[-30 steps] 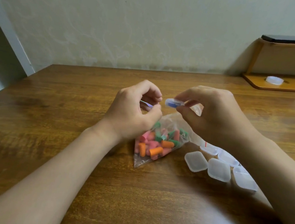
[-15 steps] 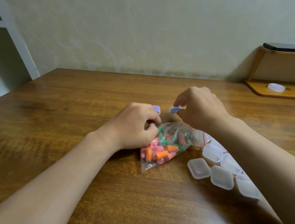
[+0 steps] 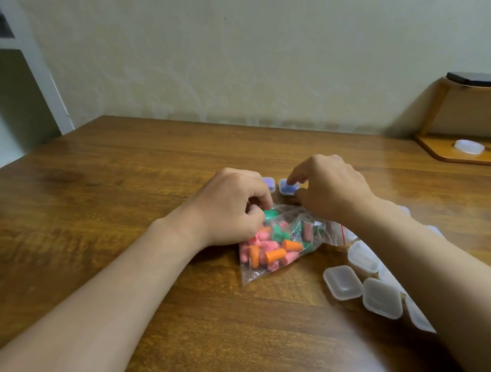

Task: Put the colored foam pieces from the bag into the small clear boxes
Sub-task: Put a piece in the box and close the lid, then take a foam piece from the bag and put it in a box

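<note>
A clear zip bag [image 3: 277, 247] with several pink, orange and green foam pieces lies on the wooden table [image 3: 119, 205]. My left hand [image 3: 230, 208] rests on the bag's left side, fingers curled and pinching a green foam piece [image 3: 270, 214] through the bag's top. My right hand [image 3: 326, 186] sets a small clear box with purple foam [image 3: 286, 186] on the table, index finger and thumb around it. A second box with purple foam [image 3: 269, 183] sits just to its left. Several empty clear boxes [image 3: 363, 283] lie to the right of the bag, partly hidden by my right forearm.
A wooden shelf stand [image 3: 470, 153] sits at the table's back right with a white round lid [image 3: 469, 146] on its base and a dark flat object [image 3: 484, 80] on top. The wall runs along the table's far edge.
My right hand lowered the small box with purple foam from the air onto the table beside the other filled box. My left hand dropped onto the bag and now pinches a green piece.
</note>
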A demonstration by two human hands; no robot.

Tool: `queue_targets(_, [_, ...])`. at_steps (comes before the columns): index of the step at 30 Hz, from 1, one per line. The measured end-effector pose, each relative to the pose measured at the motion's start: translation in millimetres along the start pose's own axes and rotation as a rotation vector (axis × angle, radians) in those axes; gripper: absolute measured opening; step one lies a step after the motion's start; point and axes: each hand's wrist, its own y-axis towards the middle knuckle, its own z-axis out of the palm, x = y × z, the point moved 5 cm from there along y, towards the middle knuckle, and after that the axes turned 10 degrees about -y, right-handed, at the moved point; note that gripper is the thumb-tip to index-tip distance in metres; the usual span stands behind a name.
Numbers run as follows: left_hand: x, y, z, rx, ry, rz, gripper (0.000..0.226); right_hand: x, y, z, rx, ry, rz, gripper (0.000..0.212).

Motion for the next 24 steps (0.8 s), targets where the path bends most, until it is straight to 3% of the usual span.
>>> queue_targets(9, [-2.9, -0.9, 0.9, -0.037, -0.054, -0.042, 0.024, -0.8, -0.9, -8.6, -0.013, 0.024, 0.028, 0.035])
queue_targets(15, [-18.1, -5.6, 17.1, 0.153, -0.035, -0.004, 0.047, -27.1, -31.0, -44.0, -0.021, 0.049, 0.057, 0.029])
queue_targets(20, [-21.0, -7.4, 19.6, 0.19, -0.065, 0.009, 0.045, -42.8, -57.7, -51.7, 0.127, 0.099, -0.032, 0.022])
queue_targets(24, [-19.1, -6.0, 16.5, 0.202, -0.073, -0.057, 0.051, -45.8, -66.6, -44.3, 0.245, 0.121, -0.085, 0.028])
